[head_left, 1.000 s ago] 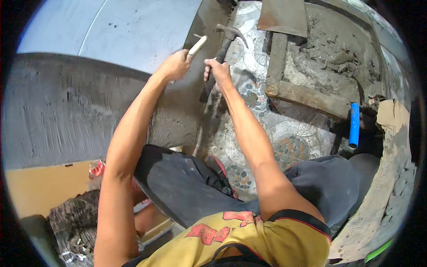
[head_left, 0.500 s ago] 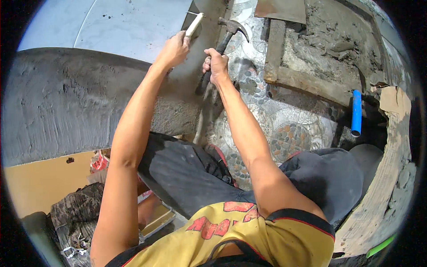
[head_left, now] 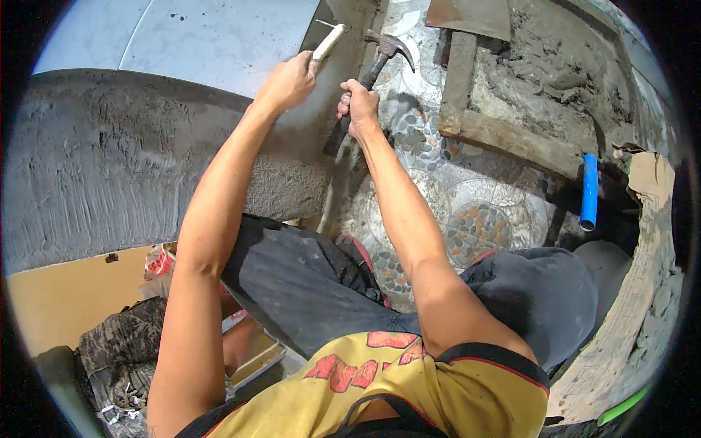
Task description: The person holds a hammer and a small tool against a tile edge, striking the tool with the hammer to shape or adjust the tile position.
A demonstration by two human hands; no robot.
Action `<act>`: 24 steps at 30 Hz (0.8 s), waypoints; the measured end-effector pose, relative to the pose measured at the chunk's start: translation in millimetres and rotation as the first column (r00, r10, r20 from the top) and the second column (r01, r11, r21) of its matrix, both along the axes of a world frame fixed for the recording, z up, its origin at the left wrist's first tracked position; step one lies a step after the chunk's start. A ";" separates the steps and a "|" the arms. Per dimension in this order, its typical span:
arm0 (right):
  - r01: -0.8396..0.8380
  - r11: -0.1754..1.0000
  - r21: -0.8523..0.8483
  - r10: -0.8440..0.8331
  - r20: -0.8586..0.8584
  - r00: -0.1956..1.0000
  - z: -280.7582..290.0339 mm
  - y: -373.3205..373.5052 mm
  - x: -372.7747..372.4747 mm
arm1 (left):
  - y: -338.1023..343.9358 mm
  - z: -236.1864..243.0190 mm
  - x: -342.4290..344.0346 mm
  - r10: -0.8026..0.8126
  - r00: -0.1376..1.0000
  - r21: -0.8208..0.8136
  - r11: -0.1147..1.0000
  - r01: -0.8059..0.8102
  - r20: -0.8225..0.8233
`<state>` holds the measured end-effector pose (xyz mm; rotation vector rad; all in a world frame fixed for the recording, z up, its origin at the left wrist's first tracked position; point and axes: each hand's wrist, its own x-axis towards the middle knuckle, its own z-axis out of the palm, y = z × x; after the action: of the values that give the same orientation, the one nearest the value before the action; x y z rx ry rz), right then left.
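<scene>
Clenching fingers around hammer in right hand, around pale-handled tool in left hand.
Held mid-handle, seemingly for control, with head beyond fist, above patterned floor; gripped apart from tool, perhaps for clearance.

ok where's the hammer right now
In the head view, the hammer is at upper centre, gripped in the right hand, between the left hand and the wooden frame.

Hammer head: dull metal. Blue pipe: smooth plastic. Frame: rough wood. Trousers: matt cloth.
</scene>
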<state>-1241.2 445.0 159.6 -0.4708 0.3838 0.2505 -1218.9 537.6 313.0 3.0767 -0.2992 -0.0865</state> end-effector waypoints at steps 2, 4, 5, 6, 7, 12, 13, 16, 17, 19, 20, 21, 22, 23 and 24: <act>0.007 1.000 0.007 -0.007 0.010 1.000 3.2 0.9 -0.1 | 4.6 -1.4 0.2 -0.045 0.998 0.006 0.999 0.045 0.031; 0.015 1.000 0.014 -0.015 0.018 1.000 5.4 1.0 -0.3 | 5.4 -0.8 2.2 0.038 0.999 -0.080 0.996 -0.036 0.019; 0.014 1.000 0.024 -0.015 0.012 1.000 6.6 1.2 -0.8 | 6.5 -0.3 2.1 0.039 0.999 -0.079 0.996 -0.038 0.021; 0.019 0.999 0.031 -0.019 0.005 1.000 5.3 -0.5 0.2 | 2.2 0.8 1.4 0.071 0.997 -0.064 0.995 -0.071 -0.004; 0.021 0.999 0.029 -0.021 0.007 1.000 4.3 -1.7 1.3 | -2.6 1.8 0.3 0.103 0.994 -0.049 0.993 -0.104 -0.028; 0.091 0.992 0.088 -0.089 -0.028 0.996 11.7 3.8 4.3 | -9.1 1.0 -1.5 0.107 0.994 -0.053 0.993 -0.106 0.023; 0.089 0.992 0.090 -0.088 -0.021 0.996 15.4 7.4 5.2 | -9.4 0.8 -1.0 0.108 0.994 -0.041 0.993 -0.107 0.019; 0.092 0.995 0.035 -0.092 0.014 0.996 24.2 16.3 6.2 | -3.6 -2.0 -0.2 0.061 0.996 -0.046 0.997 -0.059 0.060; 0.077 0.997 0.014 -0.078 0.030 0.997 26.1 17.0 6.8 | -0.2 -2.5 0.5 0.026 0.995 -0.037 0.999 -0.022 0.101; 0.052 0.998 -0.030 -0.051 0.061 0.997 28.7 16.2 9.2 | -1.0 0.4 0.3 0.041 0.995 -0.062 0.997 -0.036 0.086; 0.040 0.998 -0.053 -0.036 0.076 0.996 30.3 16.7 10.0 | -1.6 1.7 0.3 0.053 0.996 -0.086 0.995 -0.047 0.068; 0.037 0.998 -0.055 -0.032 0.083 0.996 32.3 18.5 11.4 | -3.3 3.0 0.7 0.056 0.996 -0.088 0.995 -0.050 0.074; 0.089 0.995 -0.042 -0.086 0.062 0.994 34.6 21.3 12.4 | -5.7 3.7 1.2 0.075 0.997 -0.085 0.994 -0.072 0.033; 0.140 0.990 -0.030 -0.139 0.041 0.989 36.3 23.0 13.4 | -8.1 4.4 1.7 0.092 0.996 -0.080 0.992 -0.093 -0.009; 0.140 0.990 -0.032 -0.139 0.044 0.989 32.7 20.4 16.2 | -9.0 4.2 0.7 0.109 0.994 -0.106 0.988 -0.108 0.003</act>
<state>-1225.0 465.4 192.3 -0.4803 0.3785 0.0984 -1218.2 528.6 317.1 2.9819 -0.1312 -0.0507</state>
